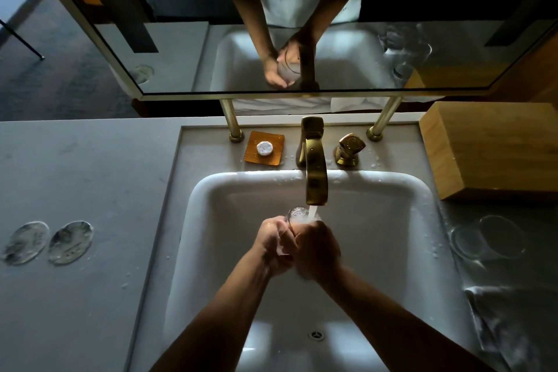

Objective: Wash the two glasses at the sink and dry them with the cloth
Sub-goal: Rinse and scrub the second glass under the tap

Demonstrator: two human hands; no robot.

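Over the white sink point(211, 190) both my hands hold one clear glass point(297, 214) under the water running from the brass tap point(315, 178). My left hand point(273, 243) wraps the glass from the left and my right hand point(317, 246) covers it from the right, so only its foamy rim shows. The second glass point(489, 238) lies on its side on the counter to the right of the basin. A grey cloth point(513, 320) lies crumpled on the counter at the front right.
A brass tap handle point(348, 149) and an orange soap dish point(265, 148) sit behind the basin. A wooden box point(495, 148) stands at the back right. Two round coasters point(48, 243) lie on the left counter. A mirror point(302, 24) hangs behind.
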